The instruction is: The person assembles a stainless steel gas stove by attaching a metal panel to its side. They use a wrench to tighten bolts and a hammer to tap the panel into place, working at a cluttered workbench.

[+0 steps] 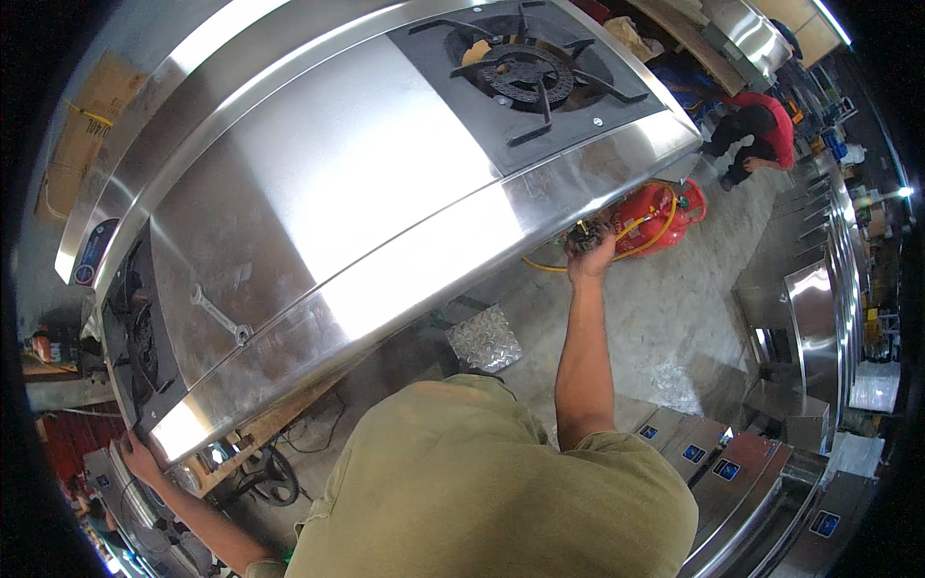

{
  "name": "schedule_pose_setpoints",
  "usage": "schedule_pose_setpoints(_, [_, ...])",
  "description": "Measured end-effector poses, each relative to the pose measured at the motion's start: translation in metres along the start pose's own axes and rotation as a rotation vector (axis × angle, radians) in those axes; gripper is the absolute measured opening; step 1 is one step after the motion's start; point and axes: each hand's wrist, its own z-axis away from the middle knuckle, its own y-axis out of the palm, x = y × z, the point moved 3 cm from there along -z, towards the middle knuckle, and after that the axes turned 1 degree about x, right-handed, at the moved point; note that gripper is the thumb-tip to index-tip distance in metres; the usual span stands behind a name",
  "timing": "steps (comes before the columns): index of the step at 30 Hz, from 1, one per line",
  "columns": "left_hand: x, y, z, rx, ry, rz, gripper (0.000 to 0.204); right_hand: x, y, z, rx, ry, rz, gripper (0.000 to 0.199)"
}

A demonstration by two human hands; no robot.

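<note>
A long stainless steel gas stove (385,183) stretches across in front of me. Its right burner (525,75) has a black pan support with a torn tan scrap on it, and the left burner (143,342) shows at the far left. My right hand (592,254) is under the front edge near the right burner, fingers closed round a dark fitting (584,234) with a brass-coloured bit. Whether that fitting is fixed to the stove is hidden. At the stove's left front corner, my left hand (143,459) touches the edge, its fingers mostly hidden. A spanner (222,316) lies on the steel top.
A red gas cylinder (651,218) with a yellow hose (631,229) stands on the floor beyond my right hand. A patterned metal plate (484,339) lies below the stove. Steel units (708,453) stand at my right. A person in red (761,130) crouches at the far right.
</note>
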Motion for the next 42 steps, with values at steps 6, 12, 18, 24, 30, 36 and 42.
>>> schedule_pose_setpoints(6, [-0.004,-0.001,0.005,-0.042,-0.046,-0.002,0.054,0.008,0.011,0.007,-0.056,-0.080,0.064,0.035])
schedule_pose_setpoints(12, [-0.002,-0.001,0.003,-0.034,-0.031,-0.002,0.053,0.013,0.020,0.013,-0.251,0.041,0.102,0.038])
schedule_pose_setpoints(18, [0.004,0.000,-0.001,-0.004,0.002,-0.063,0.054,0.017,0.019,0.008,-0.249,0.270,0.039,0.039])
schedule_pose_setpoints(24, [0.014,0.002,-0.002,0.002,-0.085,-0.092,0.060,0.015,0.028,0.004,-0.269,0.044,0.084,0.045])
schedule_pose_setpoints(30, [0.023,0.005,-0.013,0.045,-0.037,-0.098,0.065,0.011,0.026,-0.005,-0.212,0.058,-0.074,0.048])
schedule_pose_setpoints(36, [0.033,0.010,-0.013,0.037,-0.019,-0.170,0.064,0.006,0.028,-0.003,-0.237,-0.047,-0.145,0.048])
schedule_pose_setpoints(42, [0.041,0.014,-0.020,0.041,-0.054,-0.108,0.061,0.008,0.015,-0.014,-0.203,0.088,0.027,0.045])
